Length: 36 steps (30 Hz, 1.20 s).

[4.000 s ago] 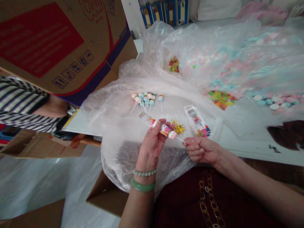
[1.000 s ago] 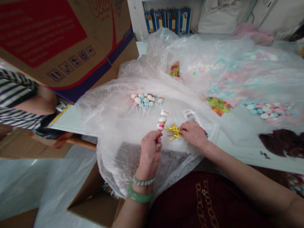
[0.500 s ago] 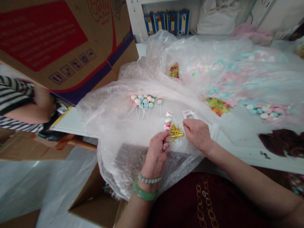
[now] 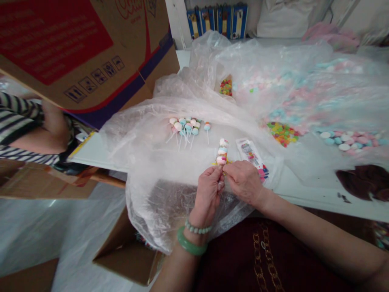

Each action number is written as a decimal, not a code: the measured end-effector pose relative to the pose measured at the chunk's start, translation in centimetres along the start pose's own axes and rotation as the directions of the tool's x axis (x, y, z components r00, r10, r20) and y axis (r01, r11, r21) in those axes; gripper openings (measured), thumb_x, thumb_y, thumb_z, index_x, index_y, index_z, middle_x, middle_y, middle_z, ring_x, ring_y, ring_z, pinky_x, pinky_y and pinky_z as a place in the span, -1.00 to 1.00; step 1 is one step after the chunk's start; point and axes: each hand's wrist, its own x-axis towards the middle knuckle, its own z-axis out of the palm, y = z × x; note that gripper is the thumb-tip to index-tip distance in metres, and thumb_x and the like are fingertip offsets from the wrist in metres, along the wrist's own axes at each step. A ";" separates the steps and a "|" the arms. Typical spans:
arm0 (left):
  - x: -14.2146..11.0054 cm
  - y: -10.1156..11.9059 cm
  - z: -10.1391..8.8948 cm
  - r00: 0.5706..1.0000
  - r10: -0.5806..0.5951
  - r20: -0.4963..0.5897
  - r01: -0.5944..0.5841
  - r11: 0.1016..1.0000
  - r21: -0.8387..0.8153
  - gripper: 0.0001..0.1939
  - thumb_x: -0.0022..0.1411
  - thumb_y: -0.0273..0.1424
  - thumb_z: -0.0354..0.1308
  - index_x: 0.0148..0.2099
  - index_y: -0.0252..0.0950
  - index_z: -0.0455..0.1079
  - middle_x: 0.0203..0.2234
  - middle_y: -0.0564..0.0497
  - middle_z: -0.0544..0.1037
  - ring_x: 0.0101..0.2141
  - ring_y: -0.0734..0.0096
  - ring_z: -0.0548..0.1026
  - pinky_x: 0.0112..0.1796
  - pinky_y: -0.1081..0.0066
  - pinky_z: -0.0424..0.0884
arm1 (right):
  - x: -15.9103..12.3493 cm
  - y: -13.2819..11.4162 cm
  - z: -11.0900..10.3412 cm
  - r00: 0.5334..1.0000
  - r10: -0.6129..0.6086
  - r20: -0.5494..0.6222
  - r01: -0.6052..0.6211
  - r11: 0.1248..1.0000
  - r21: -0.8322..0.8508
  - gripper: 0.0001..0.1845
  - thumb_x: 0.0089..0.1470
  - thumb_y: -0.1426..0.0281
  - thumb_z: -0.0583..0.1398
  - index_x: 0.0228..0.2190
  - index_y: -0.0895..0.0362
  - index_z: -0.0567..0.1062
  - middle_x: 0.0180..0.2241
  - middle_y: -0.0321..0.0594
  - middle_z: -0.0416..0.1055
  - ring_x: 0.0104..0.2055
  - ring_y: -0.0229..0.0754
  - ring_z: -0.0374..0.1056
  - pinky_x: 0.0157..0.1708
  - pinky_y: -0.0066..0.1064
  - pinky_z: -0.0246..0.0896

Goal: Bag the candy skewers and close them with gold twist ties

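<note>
My left hand (image 4: 209, 184) is closed round the lower end of a wrapped marshmallow stick (image 4: 222, 152), a stack of white, blue and pink marshmallows held upright. Right beside it, my right hand (image 4: 244, 178) pinches at the gathered base of the wrapper, where a bit of a gold twist tie shows between the fingers. More gold twist ties lie behind the stick, mostly hidden. A printed clear packet (image 4: 251, 154) lies partly under my right hand. Farther back sits a cluster of marshmallow lollipops (image 4: 185, 126), with a single lollipop (image 4: 207, 126) to its right.
Plastic sheeting (image 4: 146, 138) covers the table. Fruit gummies (image 4: 282, 134) and loose marshmallows (image 4: 349, 140) lie to the right, near a dark brown cloth (image 4: 361, 182). A large carton (image 4: 127, 85) stands at left, with a person's striped sleeve (image 4: 18, 117) beyond. An open carton (image 4: 124, 259) is below.
My right hand has moved left from beside the gold ties to the base of the marshmallow stick, uncovering the printed packet. My left hand still holds the stick; the view has shifted slightly.
</note>
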 end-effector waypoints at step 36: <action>-0.9 0.2 0.7 0.998 0.064 0.008 -0.064 0.993 0.095 -0.65 -0.02 -0.19 0.28 -0.53 -0.31 0.22 -0.75 0.20 0.20 -0.74 0.69 0.03 -0.68 0.54 -0.12 | 0.0 -0.3 0.9 0.706 0.470 0.529 -0.553 -0.101 0.827 -0.81 -0.22 0.38 0.25 -0.44 0.16 0.43 -0.54 -0.36 0.31 -0.52 -0.34 0.16 -0.52 -0.49 0.07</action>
